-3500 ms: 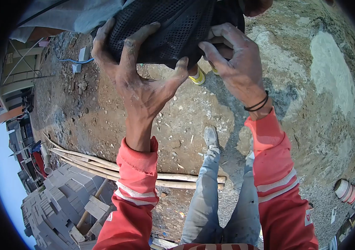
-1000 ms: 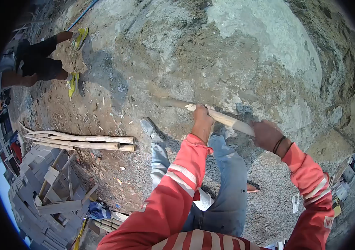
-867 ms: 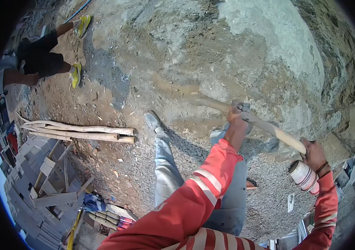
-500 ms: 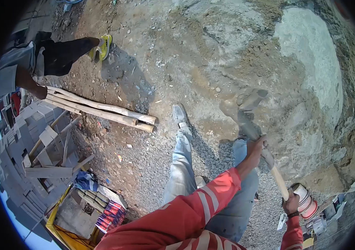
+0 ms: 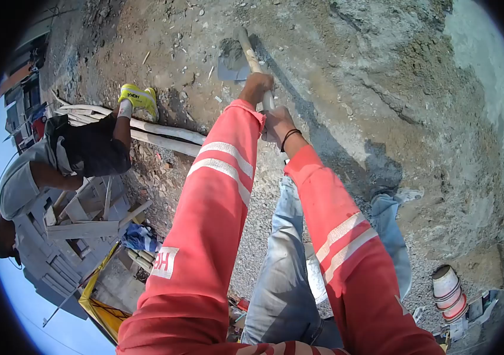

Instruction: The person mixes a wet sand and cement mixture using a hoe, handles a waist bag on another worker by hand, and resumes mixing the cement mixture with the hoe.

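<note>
Both my hands are closed round the wooden handle of a shovel, held out in front of me and pointing away. My left hand grips farther forward, nearer the blade. Close behind it, my right hand, with a dark band at the wrist, wraps the rear part of the handle. The grey blade is over the dirt ground, with dark loose material on its far part. Whether the blade touches the ground I cannot tell.
At left a person in dark shorts and yellow shoes bends beside long wooden poles. Grey blocks are stacked behind. Stacked buckets stand at lower right. A rough earth-and-rock bank runs along the right.
My hands have swung the shovel from the lower right to the upper middle, and they are closer together on the handle. The person at left has moved nearer and bent down.
</note>
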Demonstrator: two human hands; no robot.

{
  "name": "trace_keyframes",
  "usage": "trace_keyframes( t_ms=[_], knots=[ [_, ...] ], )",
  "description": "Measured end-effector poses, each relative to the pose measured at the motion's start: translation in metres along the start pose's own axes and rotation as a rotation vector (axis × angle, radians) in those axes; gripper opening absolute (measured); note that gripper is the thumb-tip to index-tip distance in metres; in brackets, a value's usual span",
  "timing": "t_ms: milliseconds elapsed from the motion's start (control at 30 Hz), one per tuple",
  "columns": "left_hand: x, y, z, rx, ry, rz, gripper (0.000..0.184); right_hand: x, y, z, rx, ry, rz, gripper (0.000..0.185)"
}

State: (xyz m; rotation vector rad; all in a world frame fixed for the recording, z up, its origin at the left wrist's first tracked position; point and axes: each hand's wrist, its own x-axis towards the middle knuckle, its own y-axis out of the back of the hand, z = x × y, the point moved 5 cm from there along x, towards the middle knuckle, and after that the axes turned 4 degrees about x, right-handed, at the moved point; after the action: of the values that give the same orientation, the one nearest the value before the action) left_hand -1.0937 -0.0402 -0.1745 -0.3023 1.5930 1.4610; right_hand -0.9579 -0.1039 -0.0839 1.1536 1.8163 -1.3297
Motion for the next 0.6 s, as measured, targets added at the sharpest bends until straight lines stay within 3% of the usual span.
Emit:
trace_keyframes(
  t_ms=[33, 67, 100, 133, 267, 367, 433, 533, 600],
  knots=[
    [-0.001, -0.028, -0.006, -0.041, 0.06, -0.106, 0.034, -0.011, 0.015, 0.006, 0.037, -0.019, 0.006, 0.01],
    [-0.014, -0.048, -0.004, -0.09, -0.038, -0.114, 0.029, -0.027, 0.036, 0.008, 0.073, -0.028, 0.011, 0.013],
    [0.007, -0.096, -0.024, -0.192, -0.182, -0.151, 0.022, -0.046, 0.059, 0.003, -0.149, 0.001, 0.059, 0.015],
    [-0.071, -0.084, 0.004, -0.489, 0.075, -0.248, 0.02, -0.07, 0.079, -0.003, -0.371, 0.026, 0.107, 0.018],
    [-0.204, -0.148, 0.062, -0.785, 0.222, -0.338, 0.026, -0.161, 0.176, -0.012, -0.81, 0.0, 0.284, 0.026],
    [-0.258, -0.228, 0.104, -0.599, 0.156, -0.405, 0.026, -0.219, 0.25, -0.026, -0.727, -0.02, 0.326, 0.026],
    [-0.308, -0.261, 0.152, -0.935, 0.244, -0.547, 0.025, -0.28, 0.281, -0.069, -0.715, -0.165, 0.269, 0.024],
    [-0.372, -0.305, 0.225, -1.094, 0.261, -0.646, 0.018, -0.352, 0.346, -0.116, -0.677, -0.127, 0.296, 0.022],
    [-0.405, -0.312, 0.261, -1.202, 0.298, -0.642, 0.014, -0.424, 0.37, -0.157, -0.836, -0.173, 0.297, 0.024]
  ],
)
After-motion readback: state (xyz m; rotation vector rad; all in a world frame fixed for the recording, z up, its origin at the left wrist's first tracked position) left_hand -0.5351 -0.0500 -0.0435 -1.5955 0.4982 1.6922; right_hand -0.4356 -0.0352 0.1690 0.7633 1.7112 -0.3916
